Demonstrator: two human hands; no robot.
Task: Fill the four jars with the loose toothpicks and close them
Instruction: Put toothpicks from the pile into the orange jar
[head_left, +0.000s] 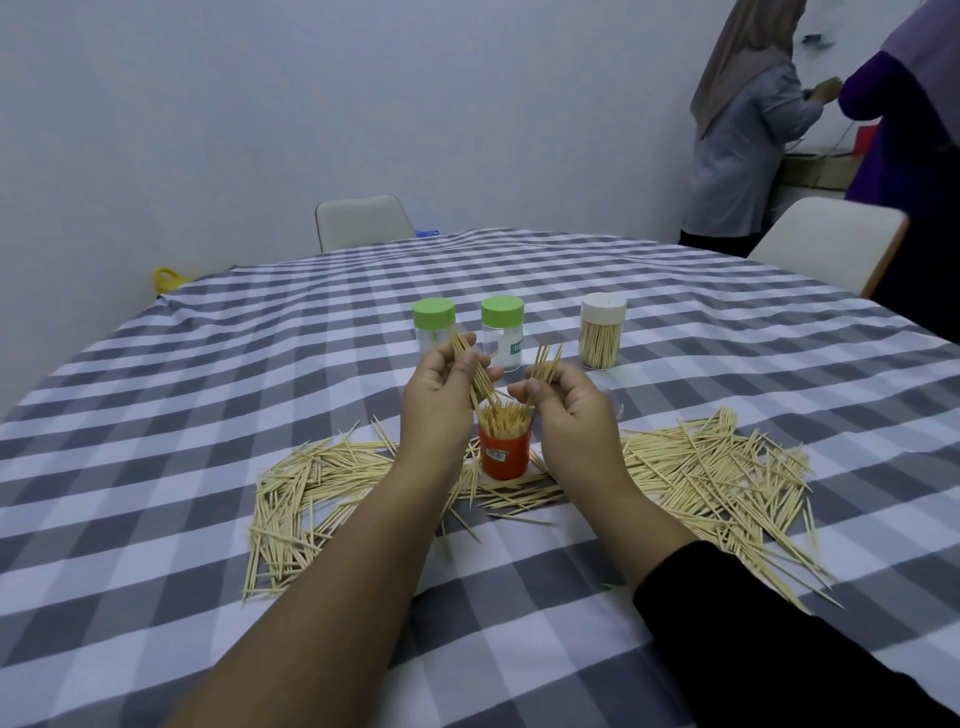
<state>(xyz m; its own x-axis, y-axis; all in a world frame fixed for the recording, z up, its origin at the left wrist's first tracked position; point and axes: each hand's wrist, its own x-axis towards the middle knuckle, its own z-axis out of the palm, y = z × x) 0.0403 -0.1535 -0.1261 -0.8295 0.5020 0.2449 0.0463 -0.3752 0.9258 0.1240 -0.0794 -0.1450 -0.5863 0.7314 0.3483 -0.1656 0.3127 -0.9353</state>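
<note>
An open orange jar (504, 451) with a small unreadable label stands upright on the checked tablecloth (156, 519), packed with upright toothpicks. Just above it, the left hand (441, 400) grips a tilted toothpick bundle (470, 369); the right hand (566, 410) pinches a smaller bunch (545, 366). Loose toothpicks (717, 473) lie scattered on both sides. Behind stand two green-lidded jars (434, 325) and a white-lidded full jar (601, 332).

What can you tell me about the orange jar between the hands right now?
The orange jar stands upright on the checked tablecloth, near the table's front, between the two wrists. It looks like orange plastic with a small label on its side. It has no lid on and is packed with upright toothpicks that stick out above its rim. Loose toothpicks lie around its base. The left hand holds a bundle just above its mouth.
</note>
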